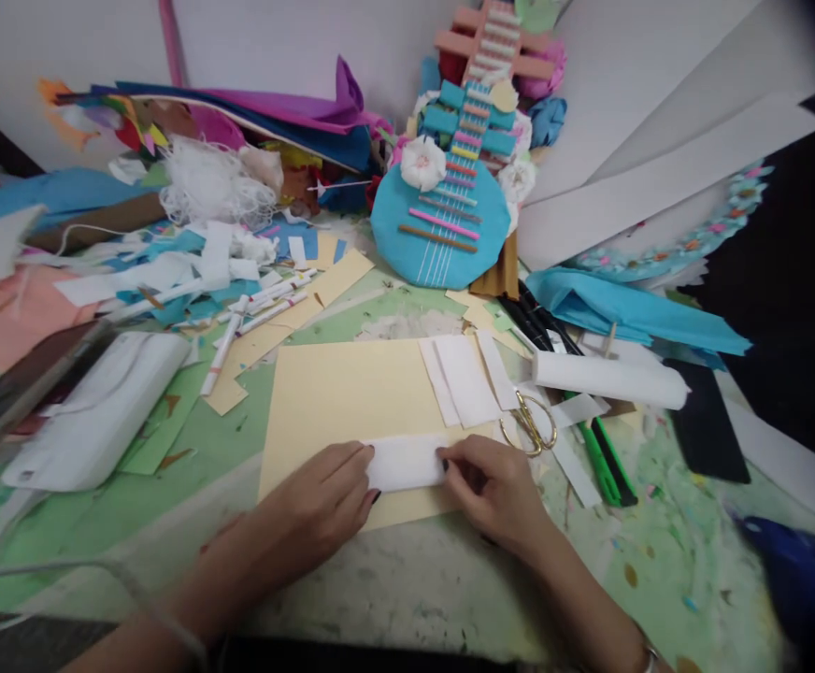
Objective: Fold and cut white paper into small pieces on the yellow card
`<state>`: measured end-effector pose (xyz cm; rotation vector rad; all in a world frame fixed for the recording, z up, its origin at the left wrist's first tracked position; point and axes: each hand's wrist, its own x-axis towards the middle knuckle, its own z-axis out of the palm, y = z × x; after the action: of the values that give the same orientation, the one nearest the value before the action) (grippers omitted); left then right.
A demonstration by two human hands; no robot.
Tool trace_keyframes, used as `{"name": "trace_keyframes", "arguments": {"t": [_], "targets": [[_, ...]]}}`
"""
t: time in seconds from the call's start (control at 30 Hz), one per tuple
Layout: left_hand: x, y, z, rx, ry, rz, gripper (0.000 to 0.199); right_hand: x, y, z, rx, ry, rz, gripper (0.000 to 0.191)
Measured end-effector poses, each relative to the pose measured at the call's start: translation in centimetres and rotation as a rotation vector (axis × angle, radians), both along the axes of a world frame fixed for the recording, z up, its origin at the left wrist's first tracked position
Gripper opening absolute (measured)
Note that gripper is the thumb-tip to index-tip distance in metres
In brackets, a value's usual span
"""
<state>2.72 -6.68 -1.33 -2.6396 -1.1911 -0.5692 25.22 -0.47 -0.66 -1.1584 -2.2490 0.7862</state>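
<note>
A white paper strip [406, 464] lies lengthwise over the lower part of a cream paper sheet [344, 393]. My left hand [323, 491] is closed on the strip's left end, with the fingertips pressed together. At the right end, my right hand [488, 481] pinches the strip between thumb and fingers. Several white paper pieces [467, 379] rest on the sheet's upper right corner. Gold-handled scissors [535, 425] lie just beyond my right hand, their blades partly hidden. A green utility knife [607, 463] is further right.
A blue paper guitar [442, 224] stands at the back. White paper roll [610, 379], black markers [534, 318] and a dark card [708, 421] lie right. Left are a white device [99, 411], a phone [21, 393], white pens [221, 350], paper scraps and tangled white string [215, 187].
</note>
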Motion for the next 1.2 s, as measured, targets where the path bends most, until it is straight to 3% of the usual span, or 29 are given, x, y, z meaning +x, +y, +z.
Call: {"name": "trace_keyframes", "arguments": {"t": [0.23, 0.33, 0.53, 0.7, 0.83, 1.0, 1.2], "targets": [[1.0, -0.2, 1.0, -0.215, 0.154, 0.075, 0.059, 0.2, -0.7, 0.4, 0.101, -0.192, 0.054, 0.019], [2.1, -0.6, 1.2, -0.263, 0.182, 0.146, 0.069, 0.2, -0.8, 1.0, 0.146, -0.275, 0.072, 0.020], [3.5, -1.8, 0.5, -0.280, 0.130, 0.282, 0.074, -0.3, -1.3, 2.0, 0.337, -0.397, 0.107, 0.019], [4.1, -2.7, -0.1, -0.272, 0.047, 0.341, 0.070, -1.7, -3.7, 2.3, 0.448, -0.426, 0.217, 0.036], [4.3, -3.2, -0.4, -0.279, 0.006, 0.369, 0.056, -2.8, -5.9, 1.1, 0.431, -0.509, 0.244, 0.047], [4.3, -3.8, -1.1, -0.246, -0.016, 0.383, 0.061, -3.0, -7.0, -0.6, 0.369, -0.519, 0.164, 0.052], [3.7, -4.7, -1.7, -0.217, -0.001, 0.363, 0.068, -2.7, -7.2, -0.5, 0.295, -0.476, 0.125, 0.059]]}}
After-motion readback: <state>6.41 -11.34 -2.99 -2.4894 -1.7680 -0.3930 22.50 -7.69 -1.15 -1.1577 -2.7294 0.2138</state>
